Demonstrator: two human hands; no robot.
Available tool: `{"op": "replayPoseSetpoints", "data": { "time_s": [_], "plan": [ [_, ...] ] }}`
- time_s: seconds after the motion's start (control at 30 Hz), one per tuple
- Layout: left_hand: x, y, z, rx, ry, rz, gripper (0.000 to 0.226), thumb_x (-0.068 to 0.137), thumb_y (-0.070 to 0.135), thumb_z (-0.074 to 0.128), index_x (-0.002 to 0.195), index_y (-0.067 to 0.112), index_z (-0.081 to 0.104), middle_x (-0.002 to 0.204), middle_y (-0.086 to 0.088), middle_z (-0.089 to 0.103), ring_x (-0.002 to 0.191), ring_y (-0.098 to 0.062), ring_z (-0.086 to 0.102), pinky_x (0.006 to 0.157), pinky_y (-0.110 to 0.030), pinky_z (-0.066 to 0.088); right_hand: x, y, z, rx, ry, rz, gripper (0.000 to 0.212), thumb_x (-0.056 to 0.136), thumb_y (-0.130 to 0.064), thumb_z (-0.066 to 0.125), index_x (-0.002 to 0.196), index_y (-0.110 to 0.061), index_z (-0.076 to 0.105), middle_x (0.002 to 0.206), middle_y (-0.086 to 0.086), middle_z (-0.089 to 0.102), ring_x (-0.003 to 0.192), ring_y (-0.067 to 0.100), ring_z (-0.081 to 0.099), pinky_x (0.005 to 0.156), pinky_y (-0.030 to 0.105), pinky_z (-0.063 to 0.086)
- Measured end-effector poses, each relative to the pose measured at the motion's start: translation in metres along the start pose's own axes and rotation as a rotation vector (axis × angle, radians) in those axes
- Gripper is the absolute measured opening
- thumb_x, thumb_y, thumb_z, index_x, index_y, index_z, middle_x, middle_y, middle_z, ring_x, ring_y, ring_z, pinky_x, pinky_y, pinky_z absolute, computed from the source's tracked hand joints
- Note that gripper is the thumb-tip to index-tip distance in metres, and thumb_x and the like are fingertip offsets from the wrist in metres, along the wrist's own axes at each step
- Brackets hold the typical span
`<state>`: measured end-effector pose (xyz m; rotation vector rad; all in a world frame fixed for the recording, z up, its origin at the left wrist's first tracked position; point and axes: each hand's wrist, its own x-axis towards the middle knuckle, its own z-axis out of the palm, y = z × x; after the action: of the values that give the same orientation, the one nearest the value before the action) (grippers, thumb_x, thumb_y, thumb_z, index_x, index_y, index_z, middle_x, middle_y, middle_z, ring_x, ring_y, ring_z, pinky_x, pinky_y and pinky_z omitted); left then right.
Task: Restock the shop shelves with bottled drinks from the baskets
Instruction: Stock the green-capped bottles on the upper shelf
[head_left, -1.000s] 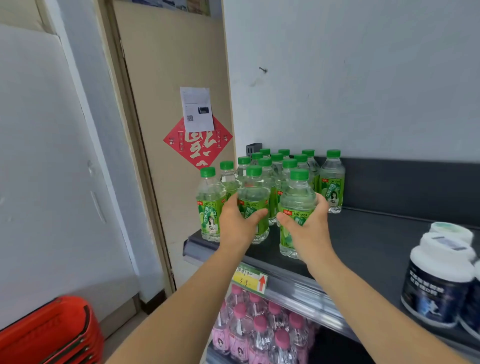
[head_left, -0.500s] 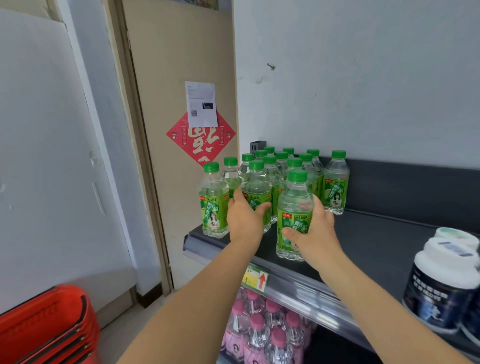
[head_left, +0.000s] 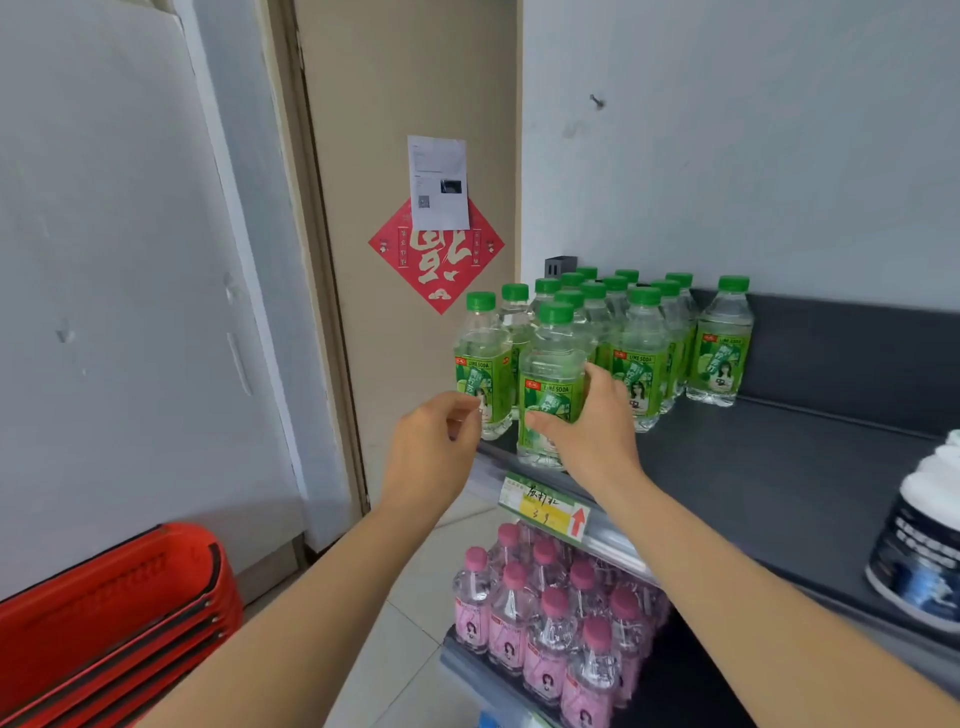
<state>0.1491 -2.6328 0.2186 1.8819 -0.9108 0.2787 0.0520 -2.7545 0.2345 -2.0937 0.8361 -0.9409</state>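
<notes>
- Standing upright at the front edge of the top shelf (head_left: 779, 467), a green-capped bottle (head_left: 553, 358) is gripped by the right hand (head_left: 597, 441), fingers and thumb wrapped round its label.
- The left hand (head_left: 431, 452) hangs just to its left, fingers loosely curled and holding nothing, beside a neighbouring bottle (head_left: 480, 353).
- More bottles (head_left: 644, 338) cluster behind.
- Red baskets (head_left: 104, 623) sit stacked at lower left.

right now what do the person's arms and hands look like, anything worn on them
The left forearm and right forearm are bare, no sleeves in view. The left hand and right hand wear no gloves, and no watch, bracelet or ring shows on the visible sides.
</notes>
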Motion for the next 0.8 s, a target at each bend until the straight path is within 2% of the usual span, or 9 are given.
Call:
{"op": "replayPoseSetpoints", "data": {
  "time_s": [0.13, 0.23, 0.4, 0.5, 0.57, 0.63, 0.7, 0.73, 0.8],
  "plan": [
    [-0.008, -0.016, -0.018, 0.028, -0.051, -0.019, 0.018, 0.091, 0.012, 0.058, 0.104, 0.011, 0.070, 0.096, 0.003, 0.069, 0.075, -0.001, 0.056, 0.066, 0.004, 0.038, 0.002, -0.008, 0.015, 0.014, 0.039, 0.008, 0.082, 0.076, -0.037, 0.075, 0.142, -0.017, 0.030, 0.137, 0.005, 0.035, 0.122, 0.024, 0.044, 0.093, 0.039, 0.041],
    [-0.015, -0.023, -0.028, 0.057, -0.109, -0.019, 0.018, 0.090, 0.011, 0.058, 0.102, 0.010, 0.071, 0.097, -0.001, 0.071, 0.082, -0.009, 0.060, 0.071, -0.001, 0.040, 0.001, -0.008, 0.022, -0.025, 0.090, 0.007, 0.078, 0.076, -0.039, 0.074, 0.138, -0.014, 0.033, 0.133, 0.005, 0.038, 0.119, 0.024, 0.045, 0.090, 0.040, 0.043],
    [-0.025, -0.041, -0.036, 0.080, -0.133, -0.047, 0.018, 0.091, 0.013, 0.057, 0.103, 0.012, 0.071, 0.099, 0.000, 0.070, 0.082, -0.007, 0.059, 0.065, 0.005, 0.036, 0.002, -0.008, 0.030, -0.065, 0.191, -0.014, 0.066, 0.073, -0.041, 0.077, 0.117, -0.009, 0.040, 0.114, 0.005, 0.042, 0.092, 0.019, 0.043, 0.075, 0.034, 0.041],
    [-0.030, -0.051, -0.037, 0.077, -0.139, -0.074, 0.019, 0.092, 0.014, 0.056, 0.104, 0.013, 0.070, 0.099, 0.001, 0.069, 0.081, -0.006, 0.057, 0.065, 0.005, 0.037, 0.003, -0.009, 0.033, -0.043, 0.210, 0.006, 0.064, 0.070, -0.041, 0.078, 0.110, -0.008, 0.042, 0.102, 0.002, 0.037, 0.088, 0.019, 0.041, 0.077, 0.036, 0.043],
    [-0.033, -0.058, -0.038, 0.071, -0.161, -0.098, 0.018, 0.092, 0.017, 0.057, 0.104, 0.015, 0.070, 0.098, 0.004, 0.068, 0.081, -0.005, 0.057, 0.065, 0.003, 0.037, 0.001, -0.010, 0.033, -0.041, 0.208, 0.000, 0.064, 0.070, -0.042, 0.078, 0.110, -0.007, 0.042, 0.106, 0.005, 0.039, 0.094, 0.022, 0.043, 0.078, 0.034, 0.042],
    [-0.037, -0.064, -0.040, 0.072, -0.208, -0.120, 0.019, 0.092, 0.020, 0.057, 0.106, 0.016, 0.069, 0.096, 0.008, 0.065, 0.082, -0.004, 0.057, 0.064, 0.000, 0.038, -0.008, -0.010, 0.033, -0.111, 0.259, -0.103, 0.066, 0.072, -0.043, 0.076, 0.115, -0.005, 0.043, 0.117, 0.010, 0.041, 0.107, 0.025, 0.042, 0.083, 0.030, 0.037],
    [-0.043, -0.073, -0.045, 0.068, -0.248, -0.145, 0.019, 0.092, 0.021, 0.057, 0.107, 0.017, 0.069, 0.097, 0.008, 0.065, 0.084, -0.004, 0.058, 0.066, -0.002, 0.038, -0.027, -0.014, 0.036, -0.161, 0.326, -0.342, 0.061, 0.077, -0.040, 0.072, 0.117, -0.003, 0.045, 0.120, 0.013, 0.042, 0.110, 0.024, 0.039, 0.089, 0.023, 0.030],
    [-0.046, -0.079, -0.047, 0.066, -0.258, -0.158, 0.020, 0.092, 0.022, 0.057, 0.107, 0.017, 0.069, 0.100, 0.007, 0.066, 0.085, -0.005, 0.059, 0.069, -0.003, 0.039, -0.040, -0.016, 0.040, -0.167, 0.304, -0.458, 0.055, 0.080, -0.036, 0.070, 0.118, -0.003, 0.047, 0.118, 0.013, 0.044, 0.109, 0.022, 0.038, 0.090, 0.021, 0.027],
    [-0.056, -0.096, -0.051, 0.069, -0.273, -0.201, 0.020, 0.092, 0.022, 0.057, 0.108, 0.017, 0.069, 0.104, 0.005, 0.068, 0.090, -0.007, 0.061, 0.077, -0.012, 0.042, -0.069, -0.014, 0.057, -0.189, 0.139, -0.617, 0.046, 0.083, -0.028, 0.067, 0.119, -0.006, 0.048, 0.116, 0.011, 0.045, 0.108, 0.019, 0.038, 0.091, 0.021, 0.027]
  ]
}}
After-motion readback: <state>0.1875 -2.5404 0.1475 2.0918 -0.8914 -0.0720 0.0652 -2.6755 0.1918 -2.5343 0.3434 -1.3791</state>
